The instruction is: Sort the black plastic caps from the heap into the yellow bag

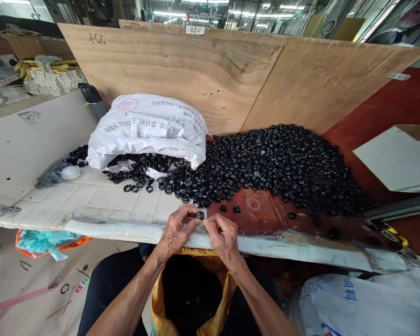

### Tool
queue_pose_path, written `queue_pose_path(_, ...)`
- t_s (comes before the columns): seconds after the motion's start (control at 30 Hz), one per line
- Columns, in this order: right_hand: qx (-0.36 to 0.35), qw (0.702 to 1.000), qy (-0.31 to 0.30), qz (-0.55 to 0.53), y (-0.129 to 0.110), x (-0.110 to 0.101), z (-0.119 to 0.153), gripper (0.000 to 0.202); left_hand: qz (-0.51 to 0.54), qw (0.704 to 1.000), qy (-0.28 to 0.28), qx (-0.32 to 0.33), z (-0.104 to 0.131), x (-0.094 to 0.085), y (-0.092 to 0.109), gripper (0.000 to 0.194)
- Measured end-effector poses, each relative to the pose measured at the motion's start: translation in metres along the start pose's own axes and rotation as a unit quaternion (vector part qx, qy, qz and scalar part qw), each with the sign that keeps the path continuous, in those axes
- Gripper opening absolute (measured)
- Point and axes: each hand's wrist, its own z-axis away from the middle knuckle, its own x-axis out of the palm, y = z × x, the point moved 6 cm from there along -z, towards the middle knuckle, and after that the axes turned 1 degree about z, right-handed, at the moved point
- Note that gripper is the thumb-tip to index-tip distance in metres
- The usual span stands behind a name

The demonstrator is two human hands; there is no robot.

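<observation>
My left hand (pixel 179 228) pinches a small black plastic cap (pixel 199 215) between thumb and fingers, above the table's front edge. Close beside it on the right, my right hand (pixel 224 234) has its fingers curled together; a bit of something dark shows between them, too small to name. Beyond the hands lies a large heap of black caps (pixel 266 158) on the red-brown surface. Black rings (pixel 149 188) spill from a white woven sack (pixel 150 123) at the left. Below my forearms, a yellow sack (pixel 157 298) stands open between my knees, its inside dark.
A plywood board (pixel 182 70) rises behind the heap. The padded front edge (pixel 294 249) of the table runs across the view. At right are a white carton (pixel 395 158) and a white bag (pixel 364 303); an orange-rimmed basket (pixel 87 240) sits below at left.
</observation>
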Motion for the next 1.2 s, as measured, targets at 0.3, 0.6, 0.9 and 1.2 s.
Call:
queue_pose_path(0.3, 0.071, 0.997, -0.021, -0.035, -0.002, 0.004, -0.002, 0.025, -0.072, 0.996, -0.036, 0.045, 0.006, 0.002, 0.016, 0.011)
queue_pose_path(0.6, 0.138, 0.989, -0.032, -0.043, -0.03, 0.004, 0.023, 0.024, -0.109, 0.992, -0.03, 0.058, 0.043, -0.003, 0.035, 0.014)
queue_pose_path(0.9, 0.288, 0.935, -0.087, -0.19, -0.019, 0.029, 0.047, 0.02, -0.206, 0.97, -0.016, 0.13, 0.064, -0.006, 0.037, 0.026)
queue_pose_path(1.2, 0.063, 0.96, 0.025, 0.271, 0.018, -0.033, -0.005, 0.028, -0.373, 0.928, -0.023, 0.011, 0.005, -0.008, 0.034, 0.012)
